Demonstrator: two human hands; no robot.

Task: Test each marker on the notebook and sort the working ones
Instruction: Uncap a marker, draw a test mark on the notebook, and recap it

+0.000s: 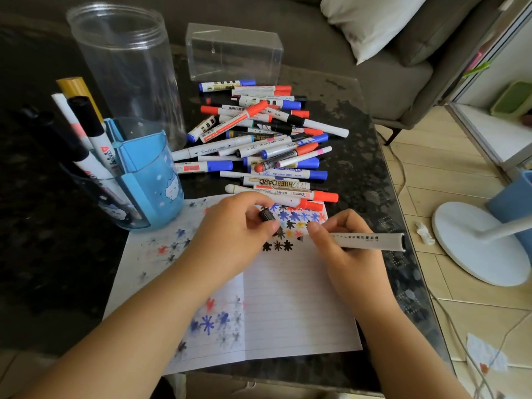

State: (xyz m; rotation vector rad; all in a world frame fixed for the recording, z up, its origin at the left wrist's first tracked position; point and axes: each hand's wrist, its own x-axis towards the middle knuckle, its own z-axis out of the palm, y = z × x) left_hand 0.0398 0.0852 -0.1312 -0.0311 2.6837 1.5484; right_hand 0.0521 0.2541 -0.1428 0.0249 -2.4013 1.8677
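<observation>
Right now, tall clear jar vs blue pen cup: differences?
The clear jar is taller and colourless; the pen cup is short and blue with cartoon prints. The jar looks empty; the cup holds several markers standing tilted. The cup has internal dividers; the jar shows none. Both stand upright and open-topped on the dark table.

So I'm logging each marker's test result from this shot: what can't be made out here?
- Marker tip, head view: hidden behind the right hand's fingers, so no telling if it touches the notebook.
- Its ink colour: only the black cap in the left hand hints at it.
- Barrel print: too small to read.
- Markers in the blue holder: lower ends hidden by its walls.
</observation>
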